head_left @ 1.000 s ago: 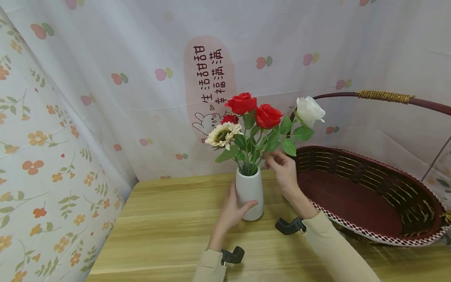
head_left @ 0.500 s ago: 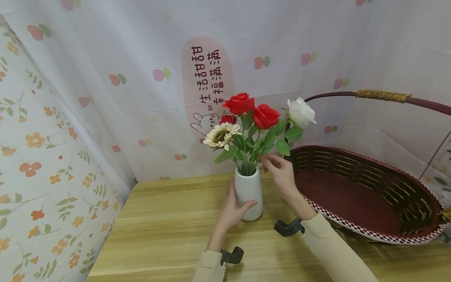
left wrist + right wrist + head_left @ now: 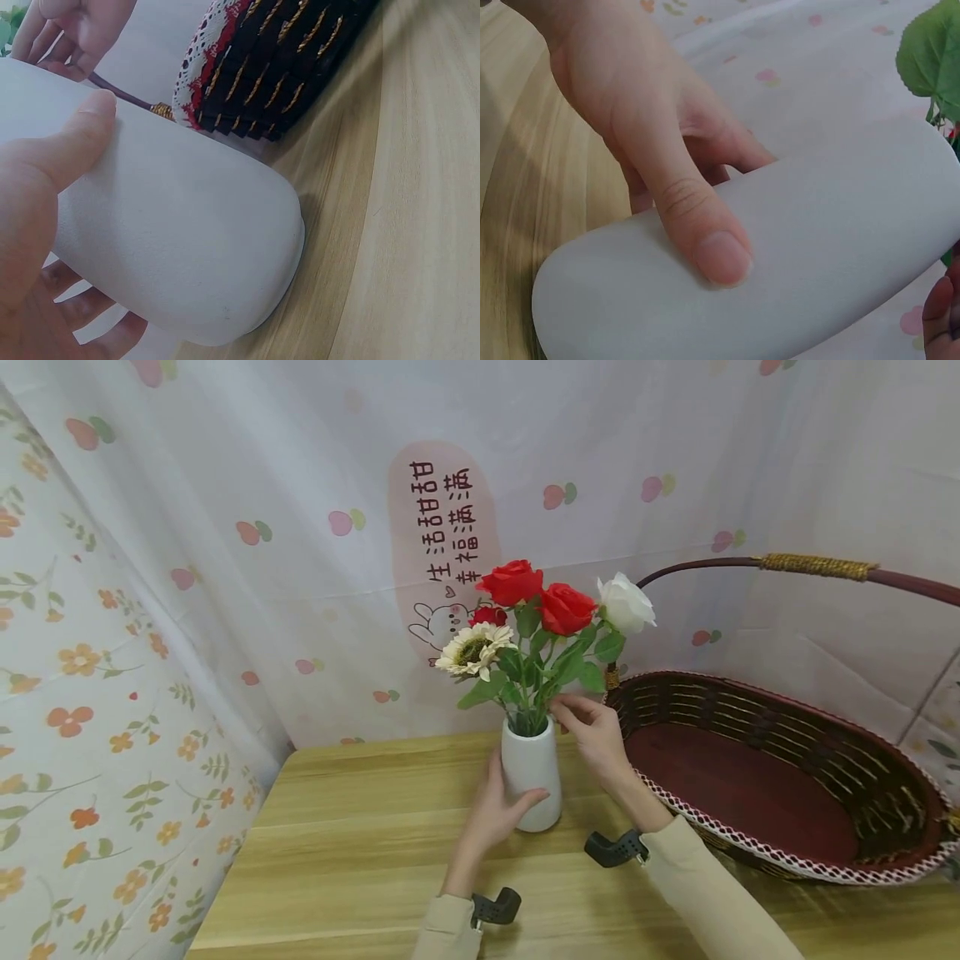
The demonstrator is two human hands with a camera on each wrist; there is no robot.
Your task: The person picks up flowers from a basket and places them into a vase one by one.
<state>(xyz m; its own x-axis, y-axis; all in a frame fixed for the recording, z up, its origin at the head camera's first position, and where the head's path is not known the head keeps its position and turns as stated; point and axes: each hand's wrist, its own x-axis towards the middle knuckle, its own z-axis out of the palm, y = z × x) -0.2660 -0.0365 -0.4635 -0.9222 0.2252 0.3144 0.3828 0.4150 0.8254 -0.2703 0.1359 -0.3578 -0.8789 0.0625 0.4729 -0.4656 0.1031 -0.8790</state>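
A white vase (image 3: pixel 529 772) stands upright on the wooden table. My left hand (image 3: pixel 493 808) grips its body, thumb (image 3: pixel 84 139) across the front and fingers round the far side. In the vase are red roses (image 3: pixel 567 609) and a cream sunflower (image 3: pixel 475 649), their stems bunched in its mouth. Just right of the vase mouth, my right hand (image 3: pixel 597 737) pinches the stem of a white rose (image 3: pixel 627 603) that leans out to the right. The fingers cover the pinched part, and the stem's lower end cannot be made out among the others.
A dark woven basket (image 3: pixel 738 785) with a white lace rim and a tall arched handle (image 3: pixel 817 566) stands close to the right forearm. Bare wooden tabletop (image 3: pixel 337 835) lies left of the vase. A printed curtain (image 3: pixel 300 568) hangs behind.
The white rose has moved left and slightly down, closer to the red roses. My right hand has shifted a little left and down toward the vase mouth. The left hand keeps its grip.
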